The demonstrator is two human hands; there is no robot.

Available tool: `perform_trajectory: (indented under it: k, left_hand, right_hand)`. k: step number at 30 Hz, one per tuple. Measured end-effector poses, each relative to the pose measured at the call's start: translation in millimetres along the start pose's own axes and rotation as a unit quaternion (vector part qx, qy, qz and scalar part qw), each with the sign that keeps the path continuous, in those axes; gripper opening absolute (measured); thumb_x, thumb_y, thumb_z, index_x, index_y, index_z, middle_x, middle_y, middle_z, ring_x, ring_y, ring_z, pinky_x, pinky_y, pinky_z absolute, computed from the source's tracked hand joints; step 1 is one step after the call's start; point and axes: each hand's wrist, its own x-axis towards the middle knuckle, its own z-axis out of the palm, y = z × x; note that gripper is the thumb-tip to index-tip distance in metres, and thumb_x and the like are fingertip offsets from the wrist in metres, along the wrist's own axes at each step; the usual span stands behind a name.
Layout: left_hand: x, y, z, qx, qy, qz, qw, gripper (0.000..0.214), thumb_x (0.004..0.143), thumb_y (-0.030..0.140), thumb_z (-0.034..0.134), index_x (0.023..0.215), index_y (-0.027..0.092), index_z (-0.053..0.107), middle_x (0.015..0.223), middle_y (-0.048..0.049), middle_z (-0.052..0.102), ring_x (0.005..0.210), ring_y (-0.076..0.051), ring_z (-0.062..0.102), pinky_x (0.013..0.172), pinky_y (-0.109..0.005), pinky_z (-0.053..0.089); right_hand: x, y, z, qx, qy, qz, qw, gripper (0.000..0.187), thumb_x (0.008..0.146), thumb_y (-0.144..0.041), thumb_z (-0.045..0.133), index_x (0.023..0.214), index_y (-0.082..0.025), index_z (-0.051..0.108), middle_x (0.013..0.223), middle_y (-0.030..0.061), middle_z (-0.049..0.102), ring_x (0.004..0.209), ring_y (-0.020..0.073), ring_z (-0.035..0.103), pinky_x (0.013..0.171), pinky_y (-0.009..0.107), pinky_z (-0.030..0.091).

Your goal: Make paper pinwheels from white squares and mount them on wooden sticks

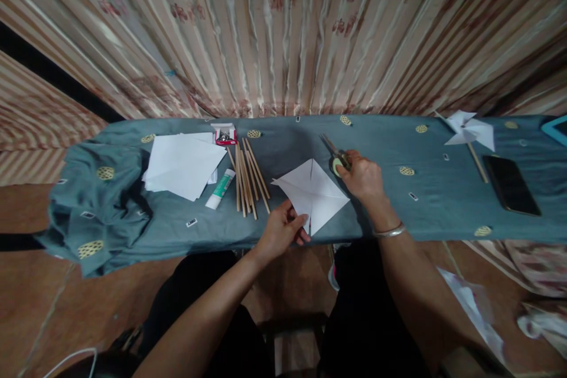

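My left hand [286, 224] pinches the near corner of a white paper square [316, 192], thumb on top and fingers beneath. The square lies turned like a diamond, with crease lines and slits running in from its far and near corners. To its right, my right hand [364, 176] is closed around the handles of a pair of scissors [330, 143]. The blades point away to the far left, over the cloth and apart from the paper. Part of the handles is hidden by my fingers.
Left of the square lie wooden sticks [248, 180], a glue stick [220, 189], a small red-and-white box of metal pins [225, 134] and stacked white paper [183, 165]. A paper pinwheel [469, 129] and a phone [511, 185] lie rightward on the cloth-covered table [425, 201]. A curtain [283, 41] hangs behind.
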Motion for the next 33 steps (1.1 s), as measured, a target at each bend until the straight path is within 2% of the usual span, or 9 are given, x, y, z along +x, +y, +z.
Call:
perform_trajectory:
  k: [6, 14, 18, 21, 26, 33]
  left_hand:
    - [0, -3, 2.7, 0.018, 0.002, -0.008, 1.0, 0.025, 0.077, 0.027, 0.064, 0.094, 0.017, 0.048, 0.07, 0.0059, 0.056, 0.045, -0.01, 0.063, 0.038, -0.017, 0.047]
    - [-3, -7, 2.1, 0.027, -0.022, -0.004, 0.999, 0.025, 0.081, 0.032, 0.058, 0.097, 0.018, 0.046, 0.077, 0.0046, 0.052, 0.048, -0.01, 0.064, 0.038, -0.018, 0.047]
    - [-6, -9, -3.3, 0.089, -0.013, 0.033, 0.995, 0.024, 0.084, 0.04, 0.055, 0.093, 0.019, 0.044, 0.076, 0.0039, 0.054, 0.048, -0.011, 0.063, 0.037, -0.018, 0.043]
    - [-8, -11, -7.3, 0.155, -0.017, 0.064, 0.986, 0.023, 0.087, 0.042, 0.052, 0.09, 0.02, 0.043, 0.077, 0.002, 0.058, 0.049, -0.011, 0.063, 0.039, -0.018, 0.041]
    - [-8, -12, -7.8, 0.242, -0.009, 0.07, 0.968, 0.016, 0.091, 0.035, 0.046, 0.09, 0.019, 0.044, 0.07, 0.0012, 0.063, 0.05, -0.012, 0.063, 0.051, -0.021, 0.045]
    - [-9, -5, -5.2, 0.3, -0.015, 0.068, 0.951, 0.016, 0.092, 0.032, 0.046, 0.094, 0.017, 0.049, 0.075, -0.0034, 0.07, 0.052, -0.015, 0.065, 0.057, -0.024, 0.048]
  right_hand:
    - [15, -26, 8, 0.045, 0.0, -0.039, 0.998, 0.042, 0.089, -0.035, 0.056, 0.125, -0.013, 0.058, 0.099, 0.0152, 0.075, 0.091, 0.0297, 0.069, 0.076, 0.034, 0.048]
    - [50, -53, 11, -0.026, -0.017, -0.084, 0.996, 0.04, 0.089, -0.034, 0.055, 0.121, -0.011, 0.059, 0.098, 0.0192, 0.073, 0.091, 0.0314, 0.067, 0.074, 0.035, 0.044]
    - [62, -66, 9, -0.056, -0.044, -0.104, 0.992, 0.035, 0.09, -0.035, 0.053, 0.115, -0.011, 0.061, 0.098, 0.02, 0.072, 0.091, 0.0317, 0.066, 0.073, 0.035, 0.043]
    - [66, -73, 6, -0.078, -0.075, -0.102, 0.989, 0.036, 0.091, -0.036, 0.051, 0.114, -0.011, 0.063, 0.101, 0.0214, 0.071, 0.095, 0.0335, 0.067, 0.075, 0.037, 0.044]
    - [68, -81, -3, -0.113, -0.115, -0.106, 0.981, 0.035, 0.088, -0.036, 0.056, 0.111, -0.011, 0.066, 0.103, 0.0227, 0.071, 0.099, 0.0362, 0.068, 0.078, 0.04, 0.048]
    - [64, -98, -18, -0.115, -0.088, -0.126, 0.981, 0.031, 0.089, -0.032, 0.057, 0.109, -0.01, 0.068, 0.102, 0.0225, 0.072, 0.098, 0.0339, 0.068, 0.079, 0.04, 0.05]
